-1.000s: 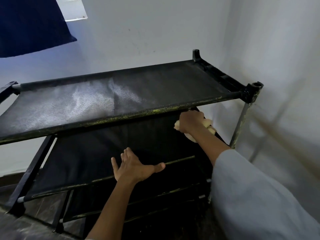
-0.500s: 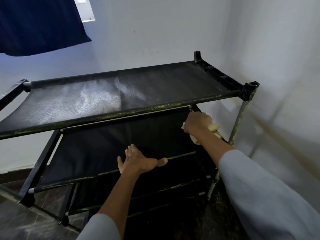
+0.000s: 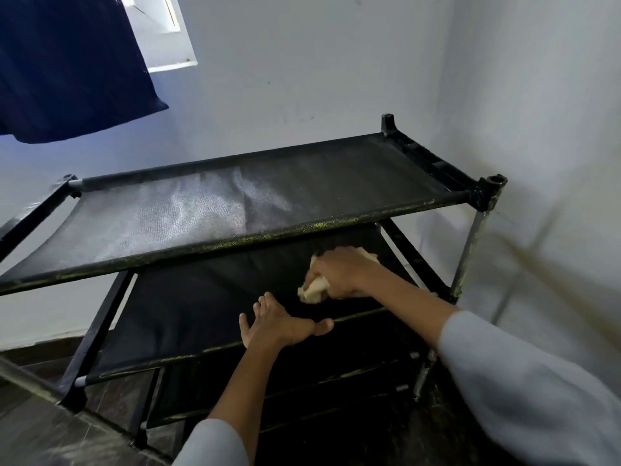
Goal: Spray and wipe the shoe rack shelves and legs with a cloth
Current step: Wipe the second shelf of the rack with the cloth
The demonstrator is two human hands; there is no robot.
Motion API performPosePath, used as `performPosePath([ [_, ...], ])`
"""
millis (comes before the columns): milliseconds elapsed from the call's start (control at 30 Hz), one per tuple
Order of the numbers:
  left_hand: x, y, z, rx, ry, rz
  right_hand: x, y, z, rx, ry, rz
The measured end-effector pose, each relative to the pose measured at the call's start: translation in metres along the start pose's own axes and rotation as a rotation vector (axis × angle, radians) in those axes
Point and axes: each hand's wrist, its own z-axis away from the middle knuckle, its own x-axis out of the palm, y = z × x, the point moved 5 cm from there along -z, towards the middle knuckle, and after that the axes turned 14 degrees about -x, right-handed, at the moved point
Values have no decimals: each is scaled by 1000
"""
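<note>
A black shoe rack point(image 3: 386, 215) with fabric shelves stands in the room's corner. Its top shelf point(image 3: 208, 210) shows a pale, dusty or wet sheen in the middle. My right hand point(image 3: 342, 272) grips a crumpled cream cloth point(image 3: 314, 289) and presses it on the second shelf point(image 3: 201, 304), right of centre, under the top shelf's front bar. My left hand point(image 3: 279, 326) rests flat with straight fingers on the second shelf near its front bar. Lower shelves lie dark below. No spray bottle is in view.
White walls close in behind and to the right of the rack. A dark blue cloth point(image 3: 67, 68) hangs at upper left beside a window point(image 3: 161, 28). The right front leg point(image 3: 470, 250) is a scuffed metal tube. Dark tiled floor point(image 3: 40, 428) lies below left.
My right hand has slid the cloth leftward and forward along the second shelf, away from the right end. My left hand stays on the shelf. The view has pulled back and tilted up.
</note>
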Motion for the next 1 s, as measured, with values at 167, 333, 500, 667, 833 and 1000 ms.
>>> performPosePath([
  [167, -3, 0, 6, -2, -8, 38, -6, -3, 40, 12, -227, -27],
  [333, -8, 0, 11, 10, 10, 69, -23, 6, 62, 227, -413, 188],
  [500, -8, -3, 16, 46, 61, 135, -25, 10, 88, 334, -255, 205],
  [667, -8, -15, 27, 190, 210, 391, -35, -18, 116, 311, 11, 215],
  [833, -22, -60, 34, 361, 126, 916, -22, -32, 132, 244, 199, 251],
  [1000, -32, -120, 43, 362, 249, 977, -1, -58, 143, 176, 147, 220],
])
